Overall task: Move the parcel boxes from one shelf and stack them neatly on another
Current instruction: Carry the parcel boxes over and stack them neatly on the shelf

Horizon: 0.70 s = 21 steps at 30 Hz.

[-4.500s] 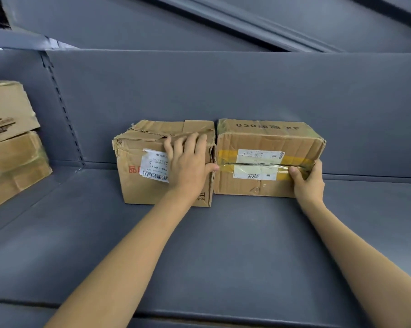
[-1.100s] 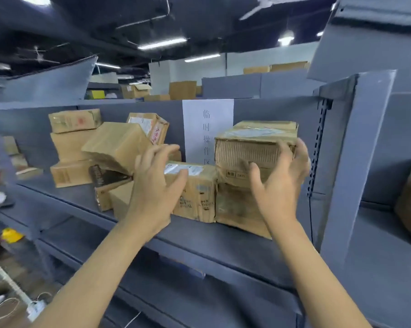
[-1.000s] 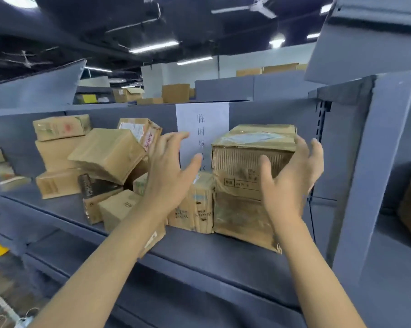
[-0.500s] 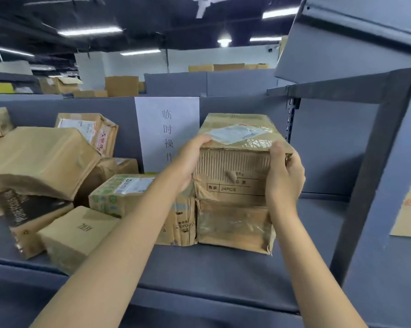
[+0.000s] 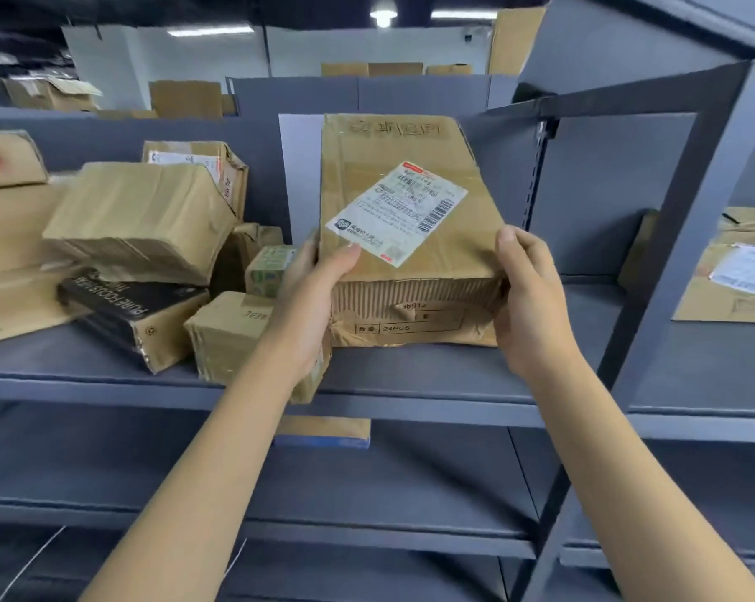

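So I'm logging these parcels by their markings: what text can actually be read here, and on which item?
"24PCS": printed on the front side of the held box, gripped by the left hand and right hand.
"PURE FOCUS": upside down on the black box.
Shipping label on the held box: barcodes and print too small to read.
Marker writing near its far edge: illegible.

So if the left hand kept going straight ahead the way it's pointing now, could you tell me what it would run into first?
Probably the small green-printed box just beyond the left hand, which grips the labelled parcel box at its left edge. The grey back panel follows. Depth is hard to judge here.
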### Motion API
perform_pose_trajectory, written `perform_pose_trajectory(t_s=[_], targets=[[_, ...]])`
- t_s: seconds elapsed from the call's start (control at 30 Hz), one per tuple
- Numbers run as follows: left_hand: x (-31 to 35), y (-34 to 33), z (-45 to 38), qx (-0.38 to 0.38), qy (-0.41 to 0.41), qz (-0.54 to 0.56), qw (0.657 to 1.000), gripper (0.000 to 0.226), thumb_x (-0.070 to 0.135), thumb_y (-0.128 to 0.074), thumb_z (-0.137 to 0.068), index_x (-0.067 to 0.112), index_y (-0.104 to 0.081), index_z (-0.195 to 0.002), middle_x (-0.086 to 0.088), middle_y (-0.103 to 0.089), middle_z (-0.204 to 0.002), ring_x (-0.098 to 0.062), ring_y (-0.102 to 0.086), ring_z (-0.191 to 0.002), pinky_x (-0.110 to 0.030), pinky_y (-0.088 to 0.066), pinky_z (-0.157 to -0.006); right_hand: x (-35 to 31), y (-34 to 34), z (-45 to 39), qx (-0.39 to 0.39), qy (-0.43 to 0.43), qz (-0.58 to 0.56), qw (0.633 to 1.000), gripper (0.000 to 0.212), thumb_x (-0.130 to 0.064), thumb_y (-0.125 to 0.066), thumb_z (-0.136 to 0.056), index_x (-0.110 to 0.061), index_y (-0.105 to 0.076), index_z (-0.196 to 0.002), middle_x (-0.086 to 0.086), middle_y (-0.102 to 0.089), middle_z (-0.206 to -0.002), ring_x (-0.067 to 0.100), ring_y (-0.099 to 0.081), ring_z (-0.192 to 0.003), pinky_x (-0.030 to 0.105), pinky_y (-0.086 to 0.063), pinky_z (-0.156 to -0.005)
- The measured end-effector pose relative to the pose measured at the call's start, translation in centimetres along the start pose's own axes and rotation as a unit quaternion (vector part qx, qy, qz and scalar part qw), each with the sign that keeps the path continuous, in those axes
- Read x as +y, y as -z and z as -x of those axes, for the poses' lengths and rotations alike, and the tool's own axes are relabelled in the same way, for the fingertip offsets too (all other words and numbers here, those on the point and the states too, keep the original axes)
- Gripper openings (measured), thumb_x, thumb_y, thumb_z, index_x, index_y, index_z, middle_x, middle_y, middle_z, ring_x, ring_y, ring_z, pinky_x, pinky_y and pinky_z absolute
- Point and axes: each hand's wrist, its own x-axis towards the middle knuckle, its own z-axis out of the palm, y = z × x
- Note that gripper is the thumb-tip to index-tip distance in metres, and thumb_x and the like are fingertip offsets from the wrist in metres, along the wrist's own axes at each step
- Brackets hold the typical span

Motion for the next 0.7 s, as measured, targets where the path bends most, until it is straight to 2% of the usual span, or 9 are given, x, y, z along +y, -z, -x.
perform_pose_trajectory(t_s=[0.13,0.2,0.33,0.43,0.5,0.6,0.7], targets=[[-0.7,1.7,4.1,0.004,-0.007,0.024,1.0,0.034,0.019,-0.057,-0.076,0.027,-0.06,-0.108,0.01,-0.073,-0.098,-0.009,-0.068,-0.095,-0.025,-0.053,-0.074,0.8,0.4,4.3,-0.045,-0.029,-0.024,0.998,0.054,-0.03,-0.061,-0.074,-0.02,-0.055,-0.127,-0.005,-0.066,-0.115,0.013,-0.064,-0.103,0.029,-0.05,-0.08],[-0.6,2.0,5.4,0.003,-0.013,0.027,1.0,0.039,0.017,-0.057,-0.074,0.026,-0.059,-0.112,0.009,-0.073,-0.099,-0.01,-0.068,-0.096,-0.025,-0.054,-0.076,0.7,0.6,5.9,-0.066,-0.03,-0.019,0.997,0.054,-0.025,-0.059,-0.075,-0.017,-0.056,-0.128,-0.002,-0.067,-0.114,0.012,-0.065,-0.099,0.025,-0.05,-0.073],[0.3,1.3,7.2,0.011,-0.011,0.026,1.0,0.033,0.008,-0.057,-0.086,0.025,-0.058,-0.114,0.012,-0.073,-0.094,-0.006,-0.068,-0.09,-0.021,-0.053,-0.07,-0.3,1.3,7.9,-0.095,-0.036,-0.01,0.995,0.052,-0.026,-0.06,-0.076,-0.021,-0.054,-0.128,-0.003,-0.067,-0.116,0.013,-0.064,-0.102,0.024,-0.05,-0.073],[1.1,1.0,8.1,0.024,0.004,0.036,0.999,0.032,0.019,-0.058,-0.082,0.023,-0.059,-0.114,0.01,-0.073,-0.093,-0.005,-0.068,-0.086,-0.019,-0.053,-0.064,-1.1,1.6,8.9,-0.125,-0.031,0.006,0.992,0.054,-0.027,-0.061,-0.076,-0.02,-0.053,-0.129,-0.007,-0.068,-0.112,0.008,-0.064,-0.098,0.019,-0.05,-0.07],[1.4,1.2,8.7,0.022,0.026,0.055,0.998,0.043,0.029,-0.055,-0.077,0.02,-0.059,-0.119,0.003,-0.072,-0.101,-0.012,-0.068,-0.093,-0.027,-0.055,-0.069,-1.2,1.8,9.4,-0.146,-0.027,0.015,0.989,0.057,-0.027,-0.061,-0.076,-0.022,-0.051,-0.132,-0.009,-0.067,-0.115,0.007,-0.062,-0.102,0.018,-0.049,-0.071],[1.6,1.8,9.8,0.01,0.065,0.06,0.996,0.045,0.035,-0.051,-0.076,0.022,-0.061,-0.117,-0.005,-0.07,-0.111,-0.024,-0.064,-0.103,-0.044,-0.051,-0.085,-1.2,2.4,9.8,-0.18,-0.019,0.019,0.983,0.055,-0.026,-0.06,-0.078,-0.024,-0.05,-0.133,-0.01,-0.065,-0.118,0.006,-0.061,-0.105,0.019,-0.049,-0.072],[0.9,2.6,10.9,0.052,0.074,0.069,0.994,0.051,0.035,-0.051,-0.073,0.019,-0.06,-0.12,-0.011,-0.066,-0.118,-0.031,-0.061,-0.108,-0.047,-0.048,-0.088,-0.6,2.7,10.5,-0.225,-0.018,0.02,0.974,0.05,-0.026,-0.058,-0.081,-0.027,-0.052,-0.13,-0.01,-0.065,-0.119,0.006,-0.061,-0.105,0.018,-0.049,-0.073]])
